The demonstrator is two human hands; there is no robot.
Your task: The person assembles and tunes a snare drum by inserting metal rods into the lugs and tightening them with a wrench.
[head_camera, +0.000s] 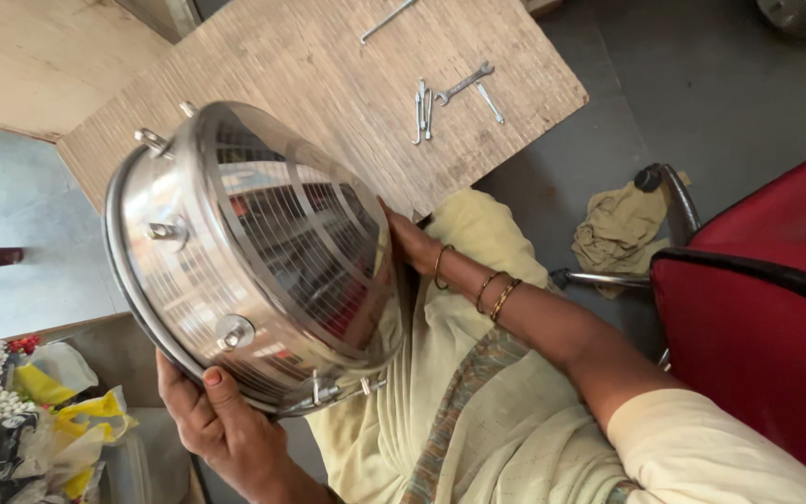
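I hold a round, shiny steel housing (188,280) tilted on its edge over my lap, its wire grille face (296,233) turned towards me. Several bolts and nuts stick out of its side wall. My left hand (207,415) grips the lower rim from underneath, thumb lying on the metal. My right hand (412,243), with bangles on the wrist, rests against the far edge of the housing, its fingers hidden behind the rim.
A woven-textured board (347,84) lies ahead with a spanner (464,84), small metal tools (422,107) and a thin rod (386,21) on it. A red chair (767,308) stands at right beside a crumpled cloth (618,229). Plastic bags (58,411) sit at lower left.
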